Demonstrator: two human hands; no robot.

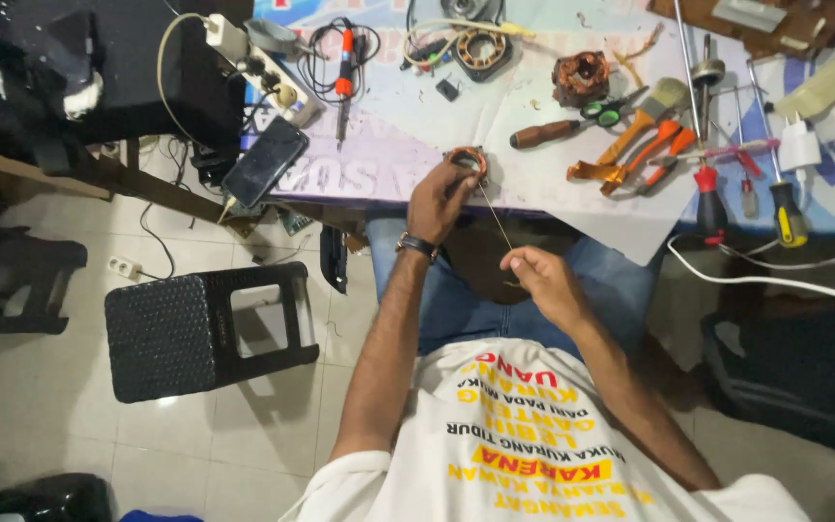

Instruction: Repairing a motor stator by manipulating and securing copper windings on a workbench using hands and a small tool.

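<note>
My left hand [442, 198] grips a small copper-wound motor coil [469, 159] at the near edge of the worktable [408, 145]. A thin copper wire [495, 217] runs taut from the coil down to my right hand [543, 280], which pinches its end over my lap. A wristwatch sits on my left wrist. I am seated in blue jeans and a white printed shirt.
On the table lie a phone [265, 161], a power strip [261, 68], a soldering iron [344, 77], another copper stator [580, 77], screwdrivers [787, 213], orange pliers [649, 145] and scissors. A black plastic stool [207, 329] stands on the tiled floor at my left.
</note>
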